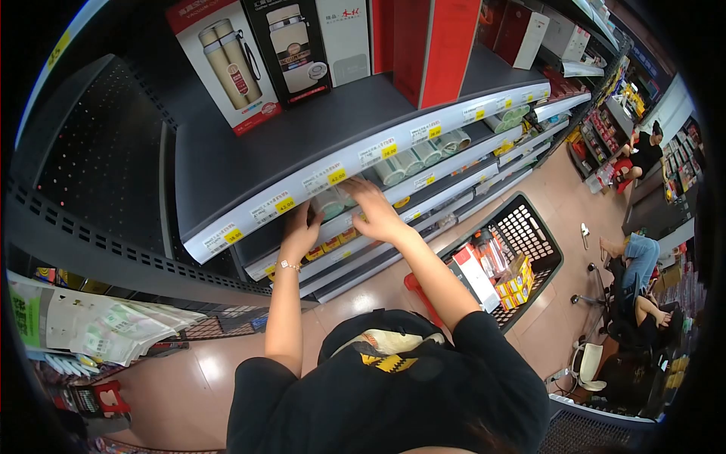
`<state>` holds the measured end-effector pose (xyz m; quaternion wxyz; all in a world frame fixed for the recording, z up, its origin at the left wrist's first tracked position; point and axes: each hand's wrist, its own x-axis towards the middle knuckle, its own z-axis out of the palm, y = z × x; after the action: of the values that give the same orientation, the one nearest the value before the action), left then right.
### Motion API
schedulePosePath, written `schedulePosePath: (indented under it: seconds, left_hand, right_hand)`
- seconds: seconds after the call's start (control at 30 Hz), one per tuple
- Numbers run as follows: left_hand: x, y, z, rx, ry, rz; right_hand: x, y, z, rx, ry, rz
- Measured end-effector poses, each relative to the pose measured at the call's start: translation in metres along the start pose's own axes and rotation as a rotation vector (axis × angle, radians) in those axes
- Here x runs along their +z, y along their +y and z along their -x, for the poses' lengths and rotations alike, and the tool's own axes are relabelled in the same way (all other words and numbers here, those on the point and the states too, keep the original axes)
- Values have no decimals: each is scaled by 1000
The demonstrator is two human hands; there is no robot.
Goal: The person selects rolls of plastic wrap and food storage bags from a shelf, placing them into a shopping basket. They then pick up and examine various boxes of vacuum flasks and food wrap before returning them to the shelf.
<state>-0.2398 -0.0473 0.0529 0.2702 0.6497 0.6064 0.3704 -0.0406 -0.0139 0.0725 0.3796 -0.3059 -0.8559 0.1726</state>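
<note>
Both my hands reach under the price-label edge of the top shelf, into the shelf below it. My left hand is beside a pale clear glass, its thumb towards the glass and its other fingertips partly hidden. To the right of that glass, my right hand has its fingers stretched out over the glassware and its thumb apart. Whether either hand bears on the glass cannot be made out. Further right on the same shelf stand several similar glasses.
Boxed vacuum flasks and a tall red box stand on the top shelf. A dark shopping basket with boxes in it is on the floor to my right. People sit beyond it, one near an office chair. Packaged goods hang at the left.
</note>
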Motion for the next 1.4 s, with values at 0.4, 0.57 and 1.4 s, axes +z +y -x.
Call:
schedulePosePath:
  seconds: [0.4, 0.57, 1.4]
  left_hand:
    - [1, -1, -7, -68, -15, -20]
    - [-3, 11, -4, -86, -12, -65]
    - [3, 12, -3, 58, -50, -217]
  right_hand:
    - [1, 25, -5, 195, 125, -75]
    - [3, 22, -7, 129, 176, 3]
    - [-4, 13, -8, 44, 94, 287]
